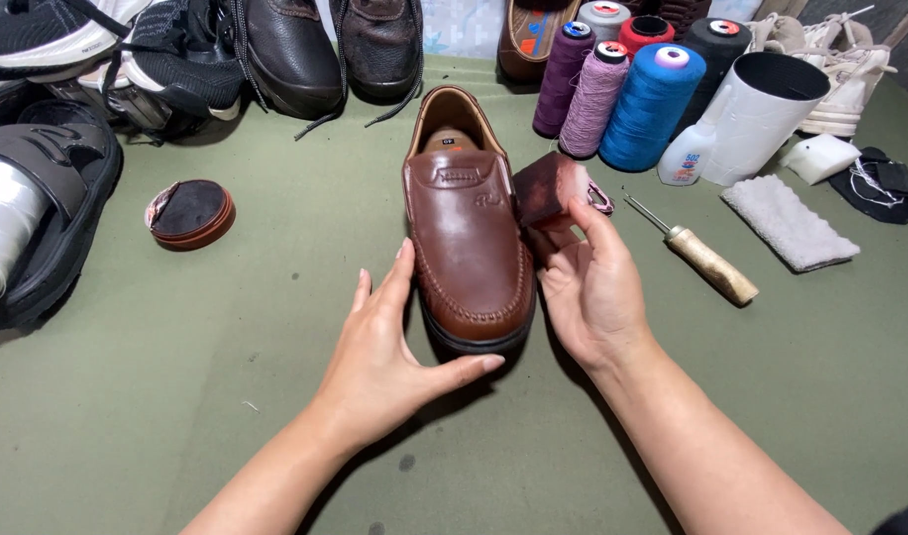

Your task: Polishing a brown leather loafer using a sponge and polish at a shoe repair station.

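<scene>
A brown leather loafer [466,228] stands upright in the middle of the green mat [275,327], toe toward me. My left hand [384,347] cups its toe and left side, thumb under the front of the sole. My right hand [590,287] presses a dark, polish-stained sponge [545,190] against the shoe's right side near the vamp.
An open round polish tin [190,212] lies to the left. Several thread cones [632,89], a white cup [761,114], a small bottle [687,154], a wooden-handled awl [706,260] and a white cloth [789,223] sit at the right. Other shoes [285,50] line the back and left edge.
</scene>
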